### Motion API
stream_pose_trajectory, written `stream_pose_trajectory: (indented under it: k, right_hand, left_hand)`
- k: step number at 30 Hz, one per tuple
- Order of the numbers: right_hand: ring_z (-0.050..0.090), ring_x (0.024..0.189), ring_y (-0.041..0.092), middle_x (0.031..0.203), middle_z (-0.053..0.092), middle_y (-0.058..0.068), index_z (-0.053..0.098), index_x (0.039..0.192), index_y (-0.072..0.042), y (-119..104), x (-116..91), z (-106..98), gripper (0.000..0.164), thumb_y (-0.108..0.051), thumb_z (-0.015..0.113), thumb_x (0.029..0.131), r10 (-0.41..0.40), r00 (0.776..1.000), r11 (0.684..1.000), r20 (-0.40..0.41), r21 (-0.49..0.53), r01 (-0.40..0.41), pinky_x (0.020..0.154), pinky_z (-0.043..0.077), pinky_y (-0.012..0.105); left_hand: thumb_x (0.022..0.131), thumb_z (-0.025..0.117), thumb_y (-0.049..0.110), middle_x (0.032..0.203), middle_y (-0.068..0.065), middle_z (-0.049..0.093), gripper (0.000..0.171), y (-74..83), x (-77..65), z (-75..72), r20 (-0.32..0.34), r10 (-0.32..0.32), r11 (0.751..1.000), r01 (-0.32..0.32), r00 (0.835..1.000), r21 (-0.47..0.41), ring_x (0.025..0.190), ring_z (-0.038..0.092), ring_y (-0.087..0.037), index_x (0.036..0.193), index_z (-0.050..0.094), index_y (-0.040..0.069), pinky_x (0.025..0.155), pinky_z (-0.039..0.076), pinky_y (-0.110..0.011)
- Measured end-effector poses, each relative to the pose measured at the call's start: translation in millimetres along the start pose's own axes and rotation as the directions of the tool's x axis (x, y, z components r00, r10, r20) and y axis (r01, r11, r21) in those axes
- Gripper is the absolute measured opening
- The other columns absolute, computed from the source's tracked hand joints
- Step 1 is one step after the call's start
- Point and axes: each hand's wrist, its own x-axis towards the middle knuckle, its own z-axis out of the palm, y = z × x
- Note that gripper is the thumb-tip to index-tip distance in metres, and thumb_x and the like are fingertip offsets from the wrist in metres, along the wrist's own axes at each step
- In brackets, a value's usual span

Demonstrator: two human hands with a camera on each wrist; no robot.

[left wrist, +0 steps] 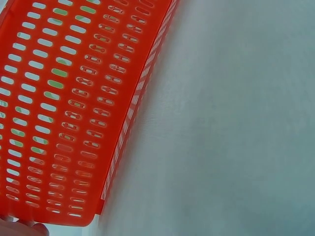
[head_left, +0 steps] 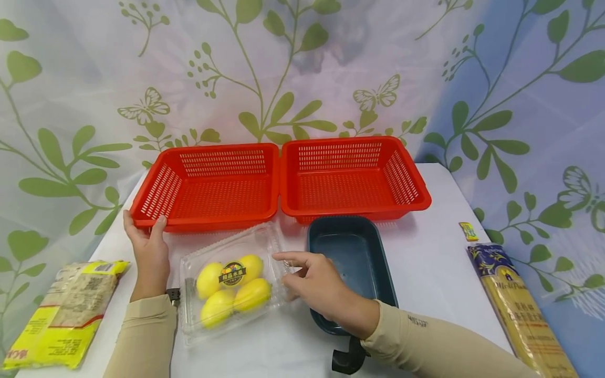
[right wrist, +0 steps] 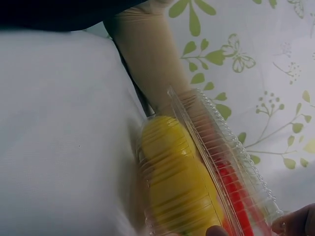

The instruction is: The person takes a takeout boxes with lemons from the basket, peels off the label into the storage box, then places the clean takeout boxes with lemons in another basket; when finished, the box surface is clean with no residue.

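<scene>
Beige sleeves [head_left: 142,336] enter along the bottom of the head view, nearest the camera. At the centre left of that frame, the left hand [head_left: 150,257] grips the near left corner of a red perforated plastic basket [head_left: 212,226], thumb at the front rim and fingers round the left side; its fingertips also show at the lower left of the left wrist view, against the basket. Near the middle of the head view, the right hand [head_left: 326,289] is at the right edge of a clear plastic clamshell fruit box [head_left: 264,241], its index finger stretched over the edge and its thumb apart from it; I cannot tell whether they pinch the plastic.

Left of centre, below the basket, that box lies tilted in the frame, with four lemons [head_left: 252,294] inside and a dark round label [head_left: 232,273] on its lid. Just right of it, partly behind the right hand and forearm, sits a dark blue rectangular pan [head_left: 350,257] with a black handle [head_left: 350,359] toward the bottom edge. A second red basket [head_left: 359,215] stands beside the first, upper centre right. Farther out, a yellow food packet [head_left: 66,315] lies lower left; a spaghetti pack [head_left: 529,315] lies lower right, with a small yellow-green sachet [head_left: 469,231] just above it. Leaf-and-butterfly fabric [head_left: 179,37] hangs behind the white table [head_left: 430,252].
</scene>
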Motion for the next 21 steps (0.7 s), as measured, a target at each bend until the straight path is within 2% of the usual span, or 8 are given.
stream_pose_trajectory:
  k: [4,6,7,9,12,17,21]
  right_hand:
    - [0.073,0.069,0.031,0.136,0.062,0.02,0.075,0.134,-0.019,0,2,1,0.045,-0.002,0.069,0.093,-0.001,1.0,1.0,-0.015,0.002,0.001,0.048,0.05,0.029]
    - [0.073,0.068,0.031,0.136,0.062,0.019,0.074,0.136,-0.019,-1,3,0,0.046,-0.003,0.069,0.093,-0.002,1.0,1.0,-0.022,-0.005,0.002,0.047,0.045,0.026]
    - [0.073,0.07,0.031,0.136,0.062,0.019,0.073,0.137,-0.019,-1,4,0,0.046,-0.004,0.069,0.094,0.0,1.0,1.0,-0.02,-0.01,0.0,0.048,0.046,0.028]
    - [0.074,0.074,0.03,0.136,0.061,0.018,0.071,0.14,-0.02,-3,4,-2,0.046,-0.006,0.07,0.096,0.01,1.0,0.999,0.002,-0.031,-0.01,0.054,0.054,0.033]
    - [0.072,0.09,0.026,0.138,0.06,0.015,0.065,0.147,-0.022,-7,5,-7,0.051,-0.012,0.073,0.097,0.031,0.997,0.99,0.077,-0.138,-0.02,0.068,0.061,0.039]
    - [0.063,0.119,0.027,0.148,0.056,0.009,0.049,0.16,-0.025,-16,4,-12,0.07,-0.021,0.078,0.096,0.111,0.966,0.943,0.235,-0.33,-0.028,0.085,0.06,0.042]
    - [0.061,0.127,0.028,0.156,0.05,0.006,0.04,0.164,-0.022,-18,3,-13,0.077,-0.02,0.077,0.097,0.127,0.95,0.929,0.284,-0.371,-0.014,0.096,0.057,0.046]
  left_hand:
    - [0.11,0.056,0.024,0.174,0.007,0.003,0.089,-1.3,0.1,1.2,-0.004,0.004,1.0,-0.004,1.0,0.02,0.156,0.013,-0.009,0.167,-0.012,0.033,0.119,0.024,-0.024]
    - [0.11,0.056,0.024,0.174,0.006,0.003,0.089,-0.9,-0.5,1.5,-0.001,0.012,1.0,-0.012,1.0,0.019,0.156,0.013,-0.009,0.167,-0.012,0.032,0.119,0.024,-0.024]
    - [0.11,0.056,0.023,0.174,0.005,0.003,0.09,-0.7,-0.7,1.5,0.002,0.018,1.0,-0.018,1.0,0.01,0.156,0.013,-0.01,0.168,-0.012,0.031,0.119,0.024,-0.024]
    - [0.11,0.057,0.022,0.174,0.005,0.003,0.09,0.1,-1.6,1.3,0.009,0.026,1.0,-0.026,1.0,0.001,0.156,0.012,-0.01,0.168,-0.012,0.03,0.119,0.024,-0.024]
    - [0.109,0.059,0.022,0.174,0.003,0.005,0.092,0.6,-2.3,0.5,0.013,0.043,0.999,-0.043,0.999,-0.009,0.156,0.013,-0.012,0.168,-0.011,0.028,0.119,0.025,-0.024]
    - [0.109,0.059,0.022,0.174,0.003,0.007,0.092,-2.0,0.1,-2.8,0.007,0.056,0.998,-0.056,0.998,0.001,0.156,0.014,-0.012,0.168,-0.011,0.028,0.118,0.025,-0.024]
    - [0.108,0.06,0.022,0.173,0.004,0.009,0.092,-6.2,2.8,-5.0,0.007,0.055,0.998,-0.055,0.998,0.001,0.156,0.015,-0.012,0.168,-0.01,0.028,0.119,0.026,-0.025]
